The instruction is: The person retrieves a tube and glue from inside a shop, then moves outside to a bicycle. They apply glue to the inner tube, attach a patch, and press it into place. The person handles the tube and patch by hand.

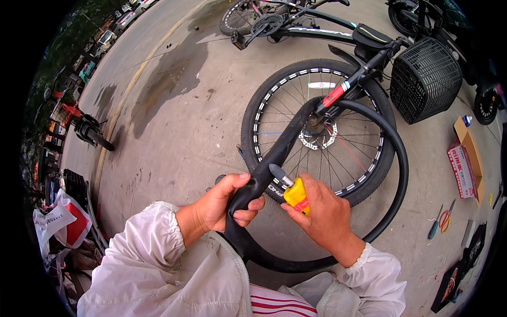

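Observation:
A black bicycle inner tube forms a wide loop in front of me, draped over the front wheel. My left hand grips one section of it, thumb on top and fingers wrapped underneath. In my right hand is a small yellow handheld grinder with a grey pointed conical tip. That tip is right beside the tube, just beyond my left thumb; whether it touches the rubber I cannot tell. Behind the tube lies the bicycle wheel, with a brake disc at its hub and the fork attached.
The bicycle frame lies on its side on the concrete, its black basket at the right. Farther right are an open cardboard box, orange-handled scissors, a screwdriver and a black case. Scooters stand at the left.

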`<state>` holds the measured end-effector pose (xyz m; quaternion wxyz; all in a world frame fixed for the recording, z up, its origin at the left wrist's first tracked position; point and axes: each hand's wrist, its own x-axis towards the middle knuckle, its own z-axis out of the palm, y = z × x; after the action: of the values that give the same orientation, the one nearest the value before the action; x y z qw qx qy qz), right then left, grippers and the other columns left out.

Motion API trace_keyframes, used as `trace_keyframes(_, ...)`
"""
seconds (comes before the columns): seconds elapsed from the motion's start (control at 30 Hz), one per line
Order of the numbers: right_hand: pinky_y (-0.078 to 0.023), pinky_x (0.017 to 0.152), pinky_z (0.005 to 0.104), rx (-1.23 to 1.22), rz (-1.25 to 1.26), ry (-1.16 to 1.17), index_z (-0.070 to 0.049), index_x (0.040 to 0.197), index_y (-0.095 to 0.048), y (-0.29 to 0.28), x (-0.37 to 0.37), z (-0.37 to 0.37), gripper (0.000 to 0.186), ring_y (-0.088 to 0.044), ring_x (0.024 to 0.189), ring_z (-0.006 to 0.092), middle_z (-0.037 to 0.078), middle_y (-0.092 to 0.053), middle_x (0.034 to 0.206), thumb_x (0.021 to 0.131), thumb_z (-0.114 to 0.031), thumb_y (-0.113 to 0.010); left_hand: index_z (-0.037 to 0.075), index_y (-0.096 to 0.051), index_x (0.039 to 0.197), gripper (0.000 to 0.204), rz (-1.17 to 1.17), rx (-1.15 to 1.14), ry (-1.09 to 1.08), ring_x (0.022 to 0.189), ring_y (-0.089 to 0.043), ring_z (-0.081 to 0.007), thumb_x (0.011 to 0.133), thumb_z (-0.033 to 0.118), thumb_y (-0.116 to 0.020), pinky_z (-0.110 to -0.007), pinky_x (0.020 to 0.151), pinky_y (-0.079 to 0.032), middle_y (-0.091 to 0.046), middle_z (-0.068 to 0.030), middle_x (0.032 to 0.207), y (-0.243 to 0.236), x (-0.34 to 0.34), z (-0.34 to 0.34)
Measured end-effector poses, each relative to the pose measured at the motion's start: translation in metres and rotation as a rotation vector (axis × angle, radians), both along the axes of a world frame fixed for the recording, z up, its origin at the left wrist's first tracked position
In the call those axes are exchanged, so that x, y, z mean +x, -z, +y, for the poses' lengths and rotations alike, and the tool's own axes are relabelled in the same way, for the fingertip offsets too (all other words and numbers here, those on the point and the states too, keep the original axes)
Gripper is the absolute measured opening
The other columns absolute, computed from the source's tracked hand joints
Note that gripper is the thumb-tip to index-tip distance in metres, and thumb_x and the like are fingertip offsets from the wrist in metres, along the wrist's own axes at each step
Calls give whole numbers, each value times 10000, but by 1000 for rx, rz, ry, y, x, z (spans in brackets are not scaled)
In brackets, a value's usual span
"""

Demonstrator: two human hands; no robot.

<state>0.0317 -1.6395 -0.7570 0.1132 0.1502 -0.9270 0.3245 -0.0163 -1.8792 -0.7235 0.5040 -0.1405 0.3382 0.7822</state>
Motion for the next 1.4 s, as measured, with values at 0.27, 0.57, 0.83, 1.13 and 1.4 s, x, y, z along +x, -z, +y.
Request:
trace_keyframes(0.27,-528,576,345,-2,6,-11,-33,1252,-544,-1,1,-1,670,-661,732,261,116,-636,894,743,-374,-815,120,-521,1107,421,-2,-8,8,537,-383,-63,955,512,-498,-198,479,-313,-505,-28,825,-2,0,2)
trace_keyframes(0.57,-513,560,337,-31,21,-57,-32,1254,-541,-5,6,-4,673,-653,711,254,99,-609,849,738,-360,-822,107,-530,1143,447,-9,-7,3,537,-376,-64,957,512,-493,-200,480,-311,-502,-27,826,-4,0,3)
trace_keyframes(0.83,-515,565,335,-30,56,-80,-30,1244,-554,-12,8,-10,662,-651,697,251,98,-610,835,736,-361,-822,105,-528,1161,454,-17,-22,-4,540,-380,-63,953,507,-504,-204,482,-311,-502,-26,826,-4,0,4)
trace_keyframes(1.13,-537,606,351,-32,-12,21,-27,1254,-549,0,0,-3,662,-676,778,276,128,-660,940,740,-343,-821,87,-483,1184,475,-4,-43,-3,541,-400,-76,918,471,-568,-213,460,-331,-489,-53,826,-2,0,1)
trace_keyframes(1.4,-544,621,352,-2,-59,-2,-23,1254,-544,0,4,0,659,-680,794,276,129,-658,957,741,-329,-823,77,-510,1222,413,329,-427,98,528,-428,-58,865,166,-697,-209,483,-327,-501,14,755,-24,2,19)
